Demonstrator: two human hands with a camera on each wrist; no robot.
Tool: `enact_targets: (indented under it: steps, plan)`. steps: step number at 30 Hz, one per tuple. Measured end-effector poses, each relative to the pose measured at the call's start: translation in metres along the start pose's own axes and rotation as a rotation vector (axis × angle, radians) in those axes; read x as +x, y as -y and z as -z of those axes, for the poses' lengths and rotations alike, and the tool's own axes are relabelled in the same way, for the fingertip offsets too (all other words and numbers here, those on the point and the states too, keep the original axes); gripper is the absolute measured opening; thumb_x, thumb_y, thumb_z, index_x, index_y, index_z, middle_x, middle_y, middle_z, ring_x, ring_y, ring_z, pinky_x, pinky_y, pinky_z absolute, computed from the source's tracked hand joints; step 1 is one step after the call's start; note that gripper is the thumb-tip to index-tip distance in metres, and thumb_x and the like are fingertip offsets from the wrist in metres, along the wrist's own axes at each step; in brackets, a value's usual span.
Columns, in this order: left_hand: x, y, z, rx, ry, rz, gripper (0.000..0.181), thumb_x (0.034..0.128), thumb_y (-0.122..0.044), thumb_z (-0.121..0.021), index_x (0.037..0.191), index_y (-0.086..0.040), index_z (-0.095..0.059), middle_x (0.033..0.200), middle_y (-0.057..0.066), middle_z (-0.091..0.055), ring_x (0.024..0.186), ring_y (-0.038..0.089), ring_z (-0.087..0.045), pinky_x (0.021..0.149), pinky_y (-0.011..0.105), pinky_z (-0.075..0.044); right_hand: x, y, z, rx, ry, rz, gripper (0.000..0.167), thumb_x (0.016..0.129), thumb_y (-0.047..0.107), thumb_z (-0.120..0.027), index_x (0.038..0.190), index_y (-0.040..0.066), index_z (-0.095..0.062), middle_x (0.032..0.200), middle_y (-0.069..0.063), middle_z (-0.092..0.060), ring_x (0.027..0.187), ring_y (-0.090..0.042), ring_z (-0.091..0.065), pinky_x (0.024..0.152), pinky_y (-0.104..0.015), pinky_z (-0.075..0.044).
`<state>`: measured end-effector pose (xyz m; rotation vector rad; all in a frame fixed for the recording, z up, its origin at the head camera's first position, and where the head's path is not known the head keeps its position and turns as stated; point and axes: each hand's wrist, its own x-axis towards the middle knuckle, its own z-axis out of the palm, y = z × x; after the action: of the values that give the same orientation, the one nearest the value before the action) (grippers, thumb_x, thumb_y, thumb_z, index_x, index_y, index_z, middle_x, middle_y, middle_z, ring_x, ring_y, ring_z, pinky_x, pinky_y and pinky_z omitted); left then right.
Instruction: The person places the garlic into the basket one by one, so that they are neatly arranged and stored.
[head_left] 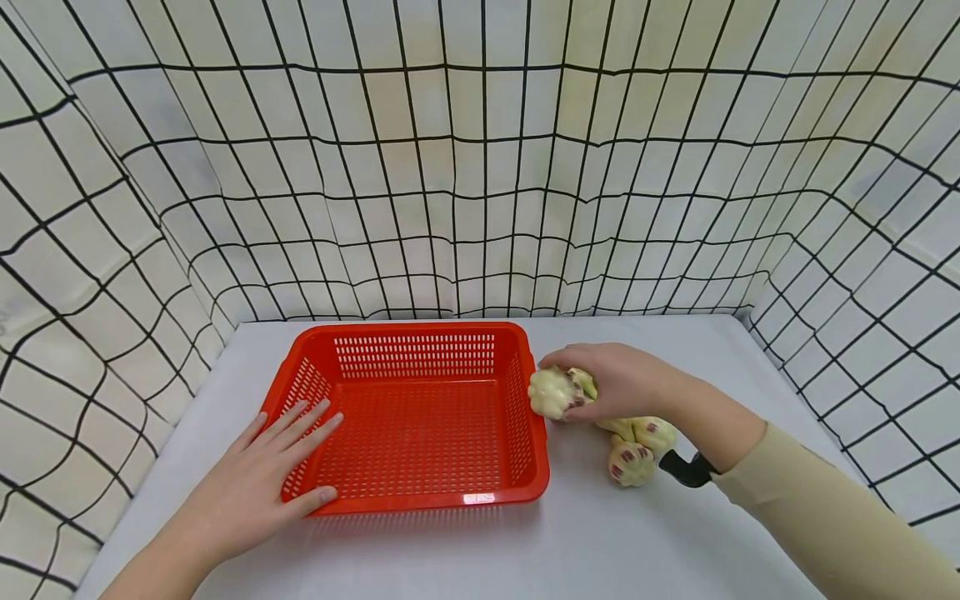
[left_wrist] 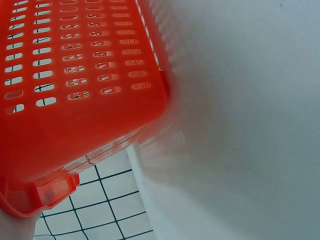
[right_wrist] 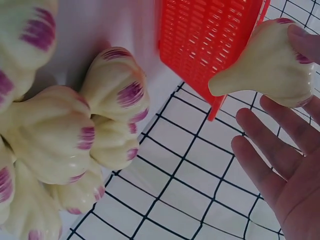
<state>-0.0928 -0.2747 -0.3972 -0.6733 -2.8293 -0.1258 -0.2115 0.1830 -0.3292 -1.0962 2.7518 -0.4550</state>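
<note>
My right hand pinches a cream garlic bulb with purple streaks, just beside the right wall of a red plastic basket. The right wrist view shows this bulb held between thumb and fingers, its stem towards the basket. Below that hand, several more garlic bulbs lie on the table in a heap, partly hidden by the hand and forearm. My left hand rests with spread, straight fingers over the basket's left rim. Only a sliver of it appears in the left wrist view, at the basket's rim.
The basket stands on a white table, its slotted walls letting the background through. Black netting over pale sheeting rises behind the table and along both sides. A black strap circles my right wrist near the beige sleeve.
</note>
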Motion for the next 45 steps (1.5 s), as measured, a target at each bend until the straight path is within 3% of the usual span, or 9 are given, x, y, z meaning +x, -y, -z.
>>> enact_targets:
  steps: [8, 16, 25, 39, 45]
  plan:
    - [-0.001, 0.0, 0.001, -0.001, 0.005, 0.006, 0.083, 0.0853, -0.063, -0.065, 0.154, -0.023, -0.039, 0.157, 0.005, -0.037, 0.146, 0.031, -0.029, 0.12, 0.035, 0.012, 0.01, 0.012, 0.001, 0.065, 0.02, -0.001, 0.062, 0.078, 0.037, -0.084, 0.133, 0.03, -0.057, 0.121, 0.015, -0.059, 0.107, -0.007, -0.056, 0.086, -0.031, -0.053]
    - [-0.001, 0.0, 0.0, 0.0, 0.008, 0.013, 0.084, 0.0854, -0.064, -0.064, 0.154, -0.024, -0.038, 0.158, 0.004, -0.036, 0.147, 0.029, -0.027, 0.121, 0.04, 0.007, 0.026, 0.021, 0.002, 0.108, 0.037, 0.047, 0.06, 0.078, 0.03, -0.082, 0.131, 0.028, -0.052, 0.119, 0.016, -0.057, 0.108, -0.007, -0.056, 0.083, -0.029, -0.053]
    - [-0.002, 0.0, 0.001, 0.002, -0.005, 0.007, 0.083, 0.0854, -0.064, -0.064, 0.154, -0.023, -0.039, 0.158, 0.004, -0.036, 0.145, 0.031, -0.03, 0.122, 0.039, 0.006, 0.055, 0.041, 0.002, -0.027, 0.095, 0.08, 0.06, 0.079, 0.033, -0.081, 0.131, 0.031, -0.052, 0.115, 0.018, -0.054, 0.101, -0.005, -0.055, 0.084, -0.024, -0.05]
    - [-0.001, 0.0, 0.0, -0.009, 0.009, 0.02, 0.084, 0.0857, -0.066, -0.062, 0.155, -0.024, -0.037, 0.158, 0.004, -0.036, 0.145, 0.031, -0.029, 0.121, 0.038, 0.008, 0.1, 0.056, -0.02, -0.056, 0.282, 0.192, 0.053, 0.078, 0.029, -0.078, 0.122, 0.025, -0.05, 0.107, 0.014, -0.052, 0.091, -0.006, -0.053, 0.077, -0.023, -0.049]
    - [-0.001, 0.0, 0.0, -0.005, 0.01, 0.023, 0.085, 0.0856, -0.067, -0.062, 0.155, -0.025, -0.036, 0.158, 0.003, -0.036, 0.146, 0.03, -0.029, 0.122, 0.039, 0.007, 0.108, 0.058, -0.032, -0.099, 0.343, 0.174, 0.051, 0.077, 0.032, -0.077, 0.12, 0.026, -0.051, 0.109, 0.012, -0.049, 0.088, -0.007, -0.054, 0.073, -0.024, -0.049]
